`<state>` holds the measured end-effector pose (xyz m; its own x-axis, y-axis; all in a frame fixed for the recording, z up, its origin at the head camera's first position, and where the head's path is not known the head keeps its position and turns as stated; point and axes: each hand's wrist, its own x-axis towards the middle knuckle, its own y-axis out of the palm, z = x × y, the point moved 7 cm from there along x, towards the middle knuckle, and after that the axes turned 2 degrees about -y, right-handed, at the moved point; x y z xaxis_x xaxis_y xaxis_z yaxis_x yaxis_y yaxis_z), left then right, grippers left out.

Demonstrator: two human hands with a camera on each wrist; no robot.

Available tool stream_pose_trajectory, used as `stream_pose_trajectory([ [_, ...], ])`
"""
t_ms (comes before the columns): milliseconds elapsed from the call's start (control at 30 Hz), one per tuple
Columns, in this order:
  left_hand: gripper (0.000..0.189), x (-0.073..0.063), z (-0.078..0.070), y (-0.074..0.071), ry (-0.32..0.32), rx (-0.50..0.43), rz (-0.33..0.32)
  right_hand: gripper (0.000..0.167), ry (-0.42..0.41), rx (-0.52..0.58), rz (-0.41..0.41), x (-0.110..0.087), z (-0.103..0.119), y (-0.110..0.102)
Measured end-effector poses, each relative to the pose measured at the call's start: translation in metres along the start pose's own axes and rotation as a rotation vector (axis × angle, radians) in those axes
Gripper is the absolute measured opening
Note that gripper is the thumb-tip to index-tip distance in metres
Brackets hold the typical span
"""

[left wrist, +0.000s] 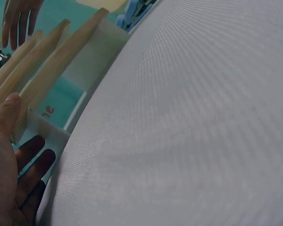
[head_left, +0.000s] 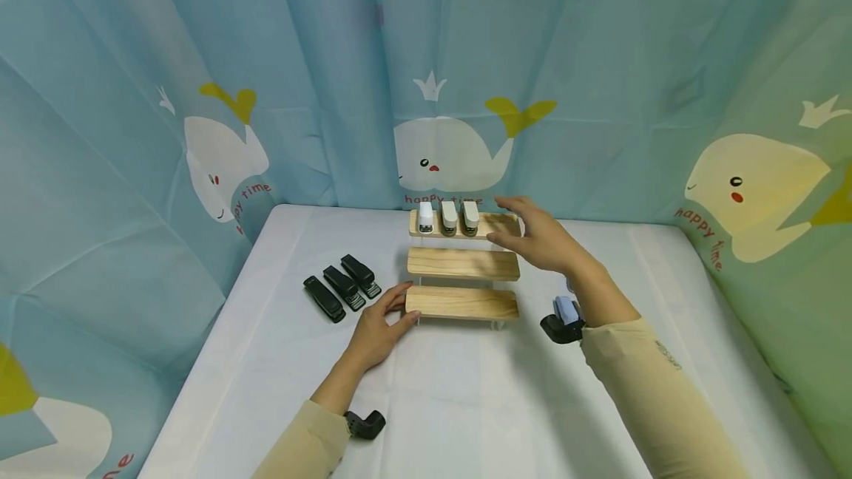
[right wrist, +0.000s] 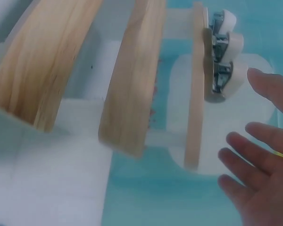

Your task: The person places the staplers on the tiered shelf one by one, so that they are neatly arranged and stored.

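Head view: my forearm [head_left: 602, 294] half-hides a blue object [head_left: 566, 307] toward the right edge of the desk [head_left: 466, 405]; wrist views reveal fingers [left wrist: 35, 174] apart, left hand [head_left: 376, 327] touching the wooden rack [head_left: 462, 263], right hand [head_left: 539, 237] near white staplers [head_left: 449, 218] atop it.

Rack [head_left: 462, 265]: smooth wood, visible grain. White staplers [head_left: 449, 214]: smooth plastic, shiny metal inside. Black staplers [head_left: 342, 284], rack's nine o'clock: dark plastic. Bench cover [head_left: 452, 390]: matt woven cloth.

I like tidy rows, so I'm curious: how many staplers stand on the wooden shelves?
3, all on the top shelf: left stapler, middle stapler and right stapler, the last nearest the right hand. None there seems hidden.
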<state>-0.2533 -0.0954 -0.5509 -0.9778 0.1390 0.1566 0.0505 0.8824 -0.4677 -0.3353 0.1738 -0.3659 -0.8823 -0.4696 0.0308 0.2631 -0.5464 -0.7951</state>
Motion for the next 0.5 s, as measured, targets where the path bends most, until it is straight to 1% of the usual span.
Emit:
stream_pose_trajectory([
  [233,0.066,0.000,0.001,0.000,-0.012,-0.010,0.006,0.078,0.017,-0.056,-0.020,-0.013,-0.006,-0.012],
  [400,0.066,0.000,0.001,0.000,0.002,0.005,-0.005,0.078,0.027,-0.080,-0.009,-0.023,-0.011,-0.020],
  [500,0.066,0.000,0.000,0.000,0.006,0.007,-0.008,0.077,0.034,-0.084,-0.016,-0.029,-0.016,-0.024],
])
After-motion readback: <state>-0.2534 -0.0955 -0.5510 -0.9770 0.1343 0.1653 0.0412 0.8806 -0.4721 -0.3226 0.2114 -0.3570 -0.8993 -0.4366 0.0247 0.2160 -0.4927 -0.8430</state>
